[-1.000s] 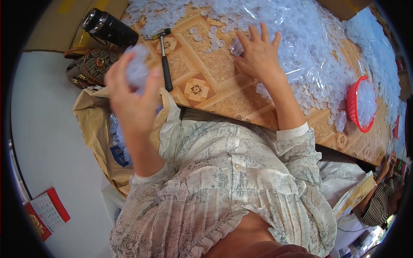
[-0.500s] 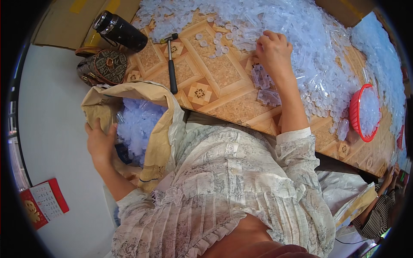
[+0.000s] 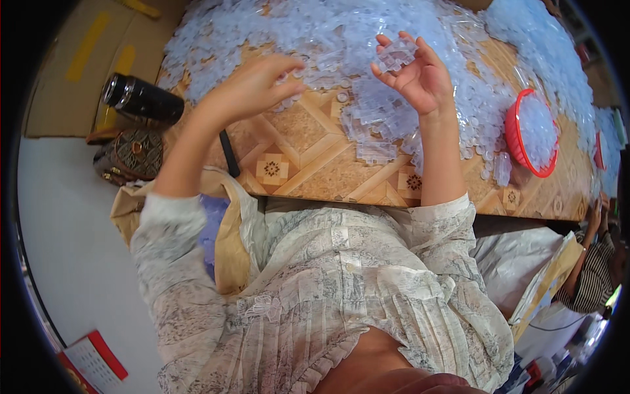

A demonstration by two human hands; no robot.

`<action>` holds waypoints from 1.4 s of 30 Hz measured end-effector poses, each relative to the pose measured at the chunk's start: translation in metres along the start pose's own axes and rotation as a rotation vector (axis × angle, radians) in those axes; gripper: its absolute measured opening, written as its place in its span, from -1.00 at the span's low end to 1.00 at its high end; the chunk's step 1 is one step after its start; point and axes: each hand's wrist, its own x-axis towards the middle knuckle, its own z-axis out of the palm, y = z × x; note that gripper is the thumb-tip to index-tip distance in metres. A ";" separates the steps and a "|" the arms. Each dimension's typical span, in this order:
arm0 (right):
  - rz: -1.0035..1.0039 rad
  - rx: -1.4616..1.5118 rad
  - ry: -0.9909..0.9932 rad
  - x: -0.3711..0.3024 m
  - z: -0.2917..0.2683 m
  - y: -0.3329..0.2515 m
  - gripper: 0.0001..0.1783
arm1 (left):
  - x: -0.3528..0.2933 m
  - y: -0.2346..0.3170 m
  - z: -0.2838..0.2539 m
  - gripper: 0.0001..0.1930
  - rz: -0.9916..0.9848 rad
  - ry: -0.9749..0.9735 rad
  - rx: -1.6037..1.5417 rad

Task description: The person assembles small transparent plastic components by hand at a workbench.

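My right hand (image 3: pixel 423 82) is raised over the table, palm up with fingers curled round a clear plastic piece (image 3: pixel 397 55), perhaps more than one piece. To its left, my left hand (image 3: pixel 252 92) reaches over the table with thumb and fingers apart. Small round translucent caps (image 3: pixel 287 102) lie beneath and beside those fingertips; whether any is touched cannot be made out. Below my right hand, several flat clear plastic pieces (image 3: pixel 375 152) lie in a loose group near the table edge. A large heap of similar clear parts (image 3: pixel 315 29) spreads behind both hands.
A red basket (image 3: pixel 516 134) of small clear parts stands right. A black-handled hammer (image 3: pixel 229 154) is partly under my left arm. At left are a black flask (image 3: pixel 147 98), a patterned bag (image 3: pixel 134 156) and an opened sack (image 3: pixel 233 262). A co-worker's striped sleeve (image 3: pixel 586 279) shows far right.
My left hand has left the sack and come over the table toward the caps. My right hand has lifted from the heap and turned palm up with clear plastic in it. The view has shifted.
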 end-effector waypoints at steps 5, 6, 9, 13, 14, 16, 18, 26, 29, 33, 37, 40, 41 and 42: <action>-0.001 0.070 -0.145 -0.013 0.003 -0.005 -0.56 | 0.092 -0.026 0.067 -0.57 -0.077 0.192 0.225; -0.006 0.058 -0.164 -0.015 0.005 -0.005 -0.54 | 0.098 -0.025 0.071 -0.57 -0.071 0.191 0.220; -0.046 0.017 -0.147 -0.018 0.009 -0.006 -0.52 | 0.109 -0.015 0.070 -0.53 -0.224 0.103 0.202; -0.091 -0.107 -0.077 -0.016 0.019 0.003 -0.50 | 0.113 -0.038 0.055 -0.48 -0.358 0.047 -0.088; -0.085 -0.106 -0.081 -0.016 0.021 0.006 -0.50 | 0.112 -0.043 0.049 -0.53 -0.295 -0.020 -0.163; -0.111 -0.131 -0.010 -0.016 0.025 0.011 -0.49 | 0.105 -0.045 0.038 -0.58 -0.240 -0.080 -0.238; -0.137 -0.145 0.000 -0.018 0.023 0.008 -0.50 | 0.098 -0.027 0.025 -0.70 -0.236 -0.147 -0.672; -0.204 -0.222 0.054 -0.026 0.026 0.006 -0.49 | 0.092 -0.003 0.012 -0.67 -0.090 -0.135 -0.740; -0.200 -0.294 0.108 -0.033 0.034 0.007 -0.49 | 0.100 0.007 0.009 -0.75 -0.055 -0.170 -0.689; -0.367 -0.593 0.232 -0.035 0.032 0.010 -0.49 | 0.113 0.030 0.013 -0.83 -0.003 -0.145 -0.596; -0.429 -1.009 0.312 -0.037 0.032 0.019 -0.49 | 0.114 0.045 0.038 -0.75 -0.027 0.035 -0.848; -0.436 -1.102 0.338 -0.038 0.032 0.029 -0.50 | 0.102 0.051 0.053 -0.68 -0.172 0.109 -0.966; -0.435 -1.105 0.336 -0.038 0.030 0.032 -0.50 | 0.097 0.052 0.058 -0.66 -0.268 0.139 -1.073; -0.497 -1.197 0.351 -0.036 0.025 0.036 -0.49 | 0.092 0.048 0.062 -0.63 -0.258 0.119 -1.254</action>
